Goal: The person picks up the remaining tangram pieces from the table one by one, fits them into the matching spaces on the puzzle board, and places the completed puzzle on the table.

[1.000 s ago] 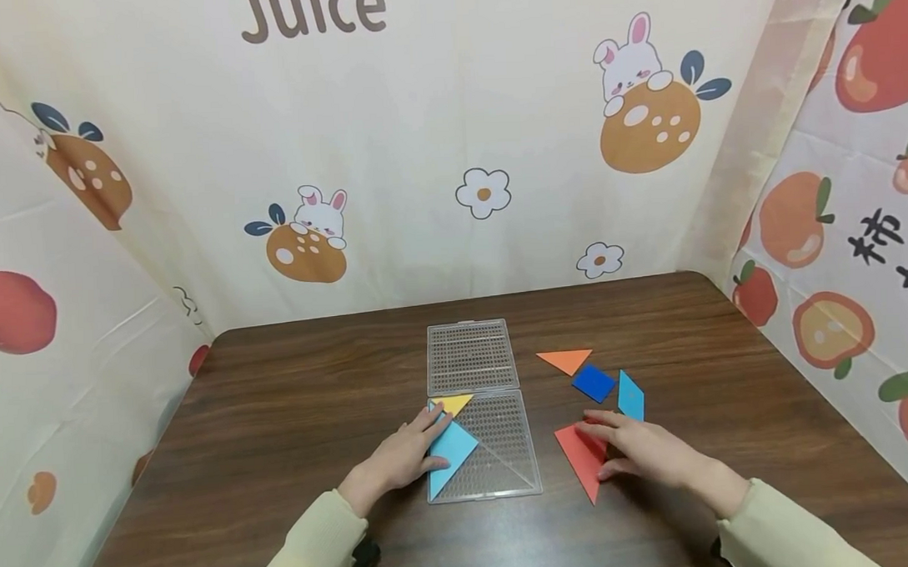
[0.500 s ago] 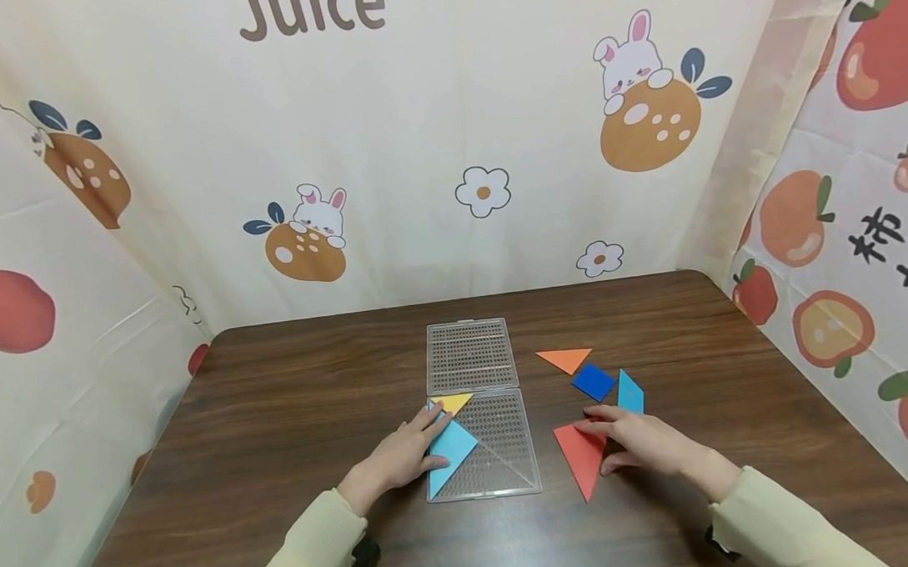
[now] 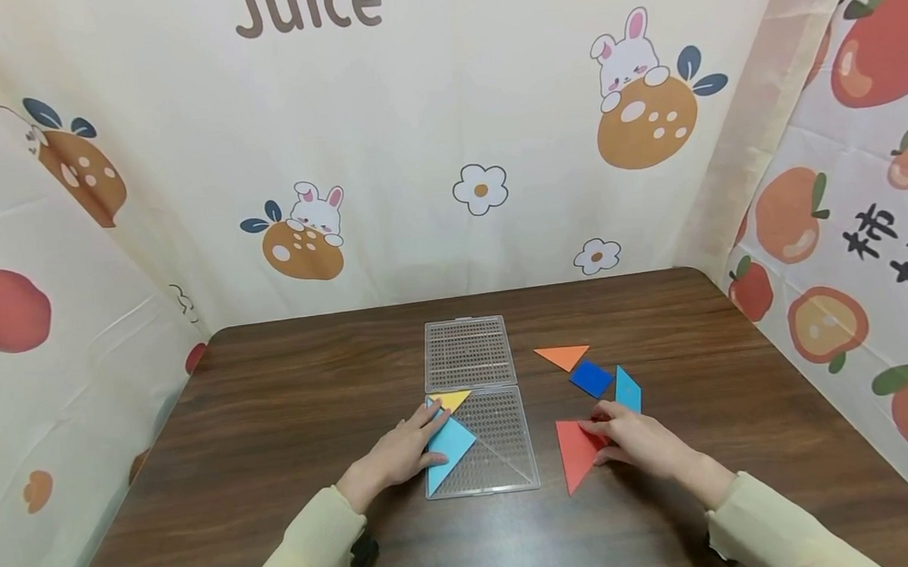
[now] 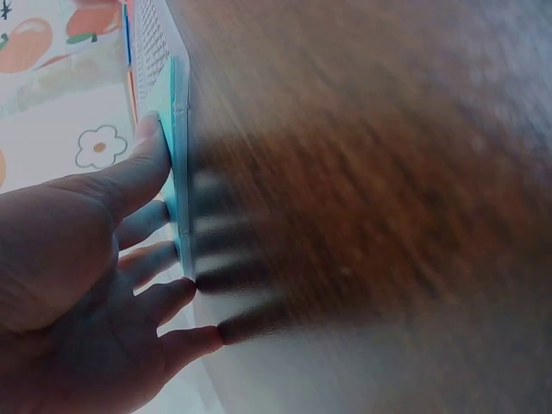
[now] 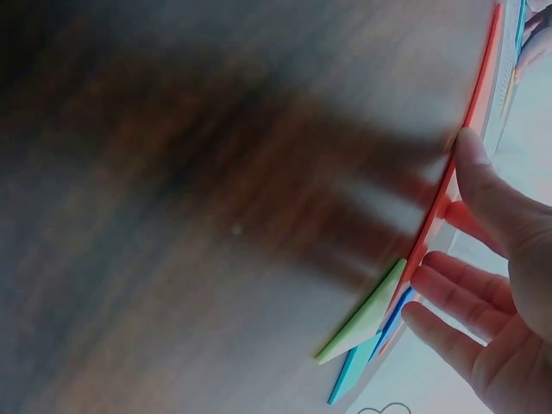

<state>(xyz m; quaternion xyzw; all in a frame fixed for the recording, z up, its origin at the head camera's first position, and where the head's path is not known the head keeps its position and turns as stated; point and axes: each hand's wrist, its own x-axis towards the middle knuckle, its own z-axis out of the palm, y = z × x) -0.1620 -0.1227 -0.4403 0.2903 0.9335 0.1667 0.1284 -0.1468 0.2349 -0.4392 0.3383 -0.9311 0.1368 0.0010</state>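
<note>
My left hand rests with extended fingers on a light blue triangle tangram piece. That piece lies along the left side of the near half of a clear plastic case, next to a yellow triangle. In the left wrist view, the thumb touches the blue piece. To the right of the case, my right hand holds a large red triangle between thumb and index finger. The right wrist view shows the thumb at the red triangle's edge.
Beyond my right hand lie an orange triangle, a dark blue square and a blue parallelogram. A light green piece near the right fingers is hidden in the head view. The case's gridded far half lies flat on the wooden table.
The red triangle has turned in my right hand, its near tip swinging left and its far edge now running roughly level. The left hand stays on the light blue triangle.
</note>
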